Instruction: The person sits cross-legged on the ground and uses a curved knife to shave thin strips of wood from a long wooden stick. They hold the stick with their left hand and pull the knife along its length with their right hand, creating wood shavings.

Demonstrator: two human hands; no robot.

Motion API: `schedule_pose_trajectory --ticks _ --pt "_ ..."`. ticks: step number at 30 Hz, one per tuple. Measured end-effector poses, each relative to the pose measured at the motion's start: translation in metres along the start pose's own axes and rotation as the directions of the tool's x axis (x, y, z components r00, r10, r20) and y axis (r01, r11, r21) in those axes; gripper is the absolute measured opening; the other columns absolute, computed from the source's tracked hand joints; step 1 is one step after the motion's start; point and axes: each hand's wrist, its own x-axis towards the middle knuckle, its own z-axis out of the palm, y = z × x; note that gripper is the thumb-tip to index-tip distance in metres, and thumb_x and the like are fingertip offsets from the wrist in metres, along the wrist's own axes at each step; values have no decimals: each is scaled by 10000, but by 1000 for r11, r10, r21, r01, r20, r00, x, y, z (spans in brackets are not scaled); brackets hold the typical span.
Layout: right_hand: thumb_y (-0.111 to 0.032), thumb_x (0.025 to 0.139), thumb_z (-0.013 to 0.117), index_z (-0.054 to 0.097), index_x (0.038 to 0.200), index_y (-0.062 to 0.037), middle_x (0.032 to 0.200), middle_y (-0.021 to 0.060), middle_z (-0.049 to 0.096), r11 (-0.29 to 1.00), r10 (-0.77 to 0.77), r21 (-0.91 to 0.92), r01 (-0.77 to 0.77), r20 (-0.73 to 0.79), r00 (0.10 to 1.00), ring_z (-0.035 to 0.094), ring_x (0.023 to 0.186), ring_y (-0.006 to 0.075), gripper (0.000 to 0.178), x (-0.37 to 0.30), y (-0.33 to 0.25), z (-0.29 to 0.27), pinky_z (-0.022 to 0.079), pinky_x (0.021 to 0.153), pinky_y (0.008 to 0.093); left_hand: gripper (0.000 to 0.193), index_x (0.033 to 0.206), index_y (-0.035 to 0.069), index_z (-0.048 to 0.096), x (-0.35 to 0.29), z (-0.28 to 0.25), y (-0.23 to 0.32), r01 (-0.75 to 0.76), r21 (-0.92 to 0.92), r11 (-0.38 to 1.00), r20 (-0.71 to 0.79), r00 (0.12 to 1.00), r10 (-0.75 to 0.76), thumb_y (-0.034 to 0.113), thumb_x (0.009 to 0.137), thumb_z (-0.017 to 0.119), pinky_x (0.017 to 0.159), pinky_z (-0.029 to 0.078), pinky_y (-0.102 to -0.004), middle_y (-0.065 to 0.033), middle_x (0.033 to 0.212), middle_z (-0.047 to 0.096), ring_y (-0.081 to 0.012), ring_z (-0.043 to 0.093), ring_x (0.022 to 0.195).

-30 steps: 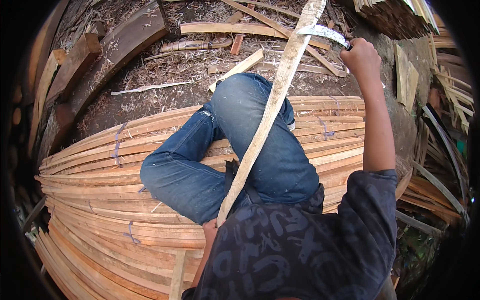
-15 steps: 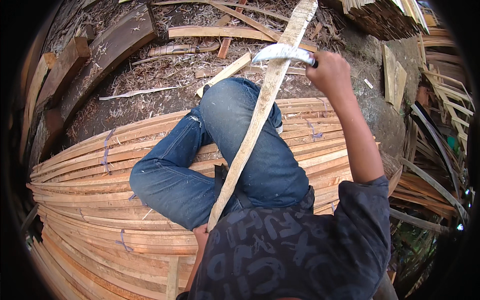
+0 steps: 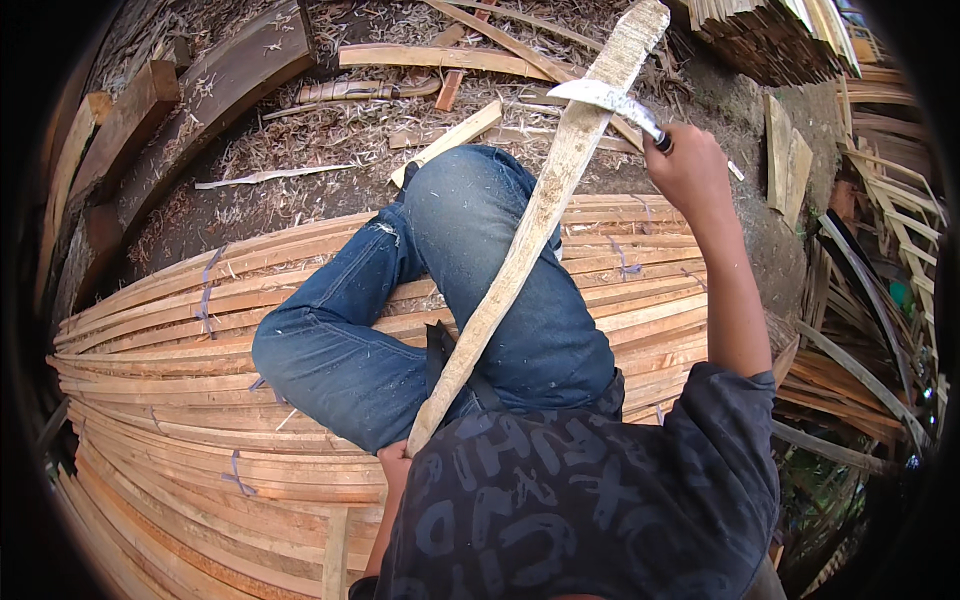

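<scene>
A long, narrow wooden plank (image 3: 535,220) with a rough, mottled face slants across my right thigh, from my waist to the far side. My left hand (image 3: 395,464) is closed round its near end by my hip, partly hidden by the plank and my shirt. In my right hand (image 3: 692,168), fingers wrapped round the dark handle, is a curved knife (image 3: 598,97). Its pale, hooked blade lies across the plank near the far end, pointing left; whether its edge bites into the wood I cannot tell.
I sit cross-legged on bundles of thin wooden strips (image 3: 150,400) tied with purple cord. Shavings and loose slats (image 3: 440,60) litter the ground ahead. A knife sheath (image 3: 350,92) lies among them. Thick curved beams (image 3: 215,110) stand at left, and stacked boards (image 3: 770,35) at far right.
The plank's far end has swung to the right. My right hand and the knife have moved right and a little nearer, the blade now tilting down toward its handle. My left hand keeps its grip.
</scene>
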Motion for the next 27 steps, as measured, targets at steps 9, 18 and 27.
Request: schedule_pose_trajectory --ticks 9,18,27 --pt "-182 779 646 691 717 -37 593 184 610 980 -172 -70 186 166 971 627 573 350 164 -84 -23 29 501 558 434 295 677 -59 563 -5 2 6 -7 -27 1000 -58 998 5 157 655 762 466 338 -303 -43 529 310 -50 371 553" --pt "-263 787 617 704 825 -32 799 225 673 927 166 -316 -200 -132 977 671 794 384 250 16 31 -6 536 727 456 270 717 -33 623 -8 13 -33 -216 18 976 -144 966 217 185 677 778 476 378 -311 -101 523 485 -101 445 489" --pt "-242 767 620 730 862 -65 732 185 676 964 45 -262 -35 30 999 669 719 359 229 -16 -3 -16 529 713 449 376 631 -38 566 -4 17 -16 -116 -3 993 -170 979 114 241 665 816 448 356 -343 -147 494 382 -163 374 437"
